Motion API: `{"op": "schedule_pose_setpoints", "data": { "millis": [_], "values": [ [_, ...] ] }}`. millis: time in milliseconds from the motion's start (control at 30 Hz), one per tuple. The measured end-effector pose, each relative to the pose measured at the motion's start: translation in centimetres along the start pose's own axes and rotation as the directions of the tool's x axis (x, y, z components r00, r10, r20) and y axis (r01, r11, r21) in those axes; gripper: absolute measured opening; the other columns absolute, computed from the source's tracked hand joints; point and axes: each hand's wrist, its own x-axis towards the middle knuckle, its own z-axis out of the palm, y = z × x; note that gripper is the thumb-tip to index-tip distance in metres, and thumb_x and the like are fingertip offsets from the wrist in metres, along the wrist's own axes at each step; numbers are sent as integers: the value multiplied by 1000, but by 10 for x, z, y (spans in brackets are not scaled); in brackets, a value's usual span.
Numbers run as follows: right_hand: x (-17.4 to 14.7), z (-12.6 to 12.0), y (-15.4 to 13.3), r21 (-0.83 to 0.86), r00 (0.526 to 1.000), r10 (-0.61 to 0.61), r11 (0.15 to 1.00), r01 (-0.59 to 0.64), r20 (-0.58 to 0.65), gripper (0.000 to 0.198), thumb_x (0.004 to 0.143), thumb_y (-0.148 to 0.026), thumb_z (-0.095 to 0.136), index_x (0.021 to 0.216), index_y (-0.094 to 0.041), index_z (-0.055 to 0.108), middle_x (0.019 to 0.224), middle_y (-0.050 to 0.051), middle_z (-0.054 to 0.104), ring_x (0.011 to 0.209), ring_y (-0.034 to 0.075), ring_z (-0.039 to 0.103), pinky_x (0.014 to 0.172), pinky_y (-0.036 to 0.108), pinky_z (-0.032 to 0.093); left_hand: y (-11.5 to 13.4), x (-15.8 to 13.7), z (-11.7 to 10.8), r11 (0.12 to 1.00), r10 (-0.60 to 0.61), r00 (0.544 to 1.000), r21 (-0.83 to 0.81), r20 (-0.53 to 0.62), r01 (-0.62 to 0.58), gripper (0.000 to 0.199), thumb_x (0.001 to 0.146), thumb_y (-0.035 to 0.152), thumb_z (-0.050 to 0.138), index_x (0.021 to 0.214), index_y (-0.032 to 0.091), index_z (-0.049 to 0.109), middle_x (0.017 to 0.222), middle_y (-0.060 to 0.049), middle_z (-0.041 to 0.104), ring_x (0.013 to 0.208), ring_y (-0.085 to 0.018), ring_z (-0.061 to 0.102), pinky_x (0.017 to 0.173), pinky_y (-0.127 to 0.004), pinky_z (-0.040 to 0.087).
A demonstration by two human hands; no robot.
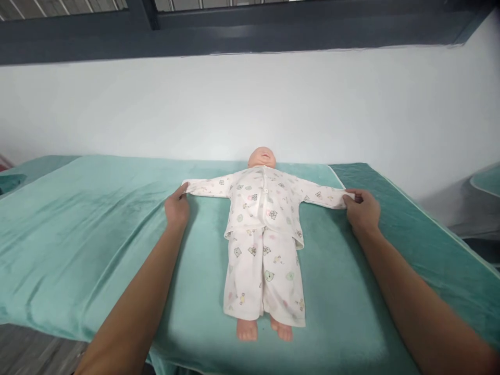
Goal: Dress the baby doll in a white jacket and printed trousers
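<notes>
A baby doll (pixel 262 156) lies on its back, head toward the wall and bare feet toward me. It wears a white printed pajama top (pixel 262 200) and matching pajama pants (pixel 262 276). Both sleeves are stretched out sideways. My left hand (pixel 178 207) pinches the cuff of the left-side sleeve (pixel 209 187). At the other end, my right hand (pixel 363 209) grips the cuff of the right-side sleeve (pixel 324 196) between thumb and fingers. The doll's hands are hidden inside the sleeves or by my fingers.
A green cloth (pixel 117 234) covers the bed beneath the doll, with a few wrinkles at left. Behind the bed rises a white wall (pixel 187 109) under a dark window frame (pixel 250 34). Another green-covered surface (pixel 488 179) shows at the right edge.
</notes>
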Motion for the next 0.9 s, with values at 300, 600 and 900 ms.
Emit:
{"op": "schedule_pose_setpoints", "data": {
  "millis": [300, 600, 900],
  "values": [
    [-6, 3, -2, -94, 977, -177, 982, 167, -116, 32, 78, -24, 51, 103, -11, 68, 107, 18, 56, 102, 26, 51, 96, 41, 41, -2, -1, 8, 987, -2, 1000, 163, -18, 5, 50, 81, 2, 43, 124, 12, 67, 130, -11, 64, 125, -31, 56, 108, -47, 42],
    [-107, -17, -56, 45, 892, -416, 909, 415, 178, 42, 87, -32, 50, 126, -15, 56, 132, 17, 57, 125, 30, 50, 106, 49, 40, 28, -98, -11, 986, 164, 986, 39, -11, -164, 45, 81, 5, 45, 121, 11, 64, 130, -12, 63, 125, -23, 54, 112, -37, 37],
    [-266, -94, -97, 422, 805, -443, 865, 270, 394, 38, 94, -34, 53, 131, -26, 50, 140, 9, 52, 130, 23, 49, 109, 46, 42, 54, -264, -48, 930, 192, 926, -362, 326, -65, 32, 88, 16, 47, 114, 24, 63, 122, -4, 63, 116, -18, 56, 103, -35, 43]
  ]
}}
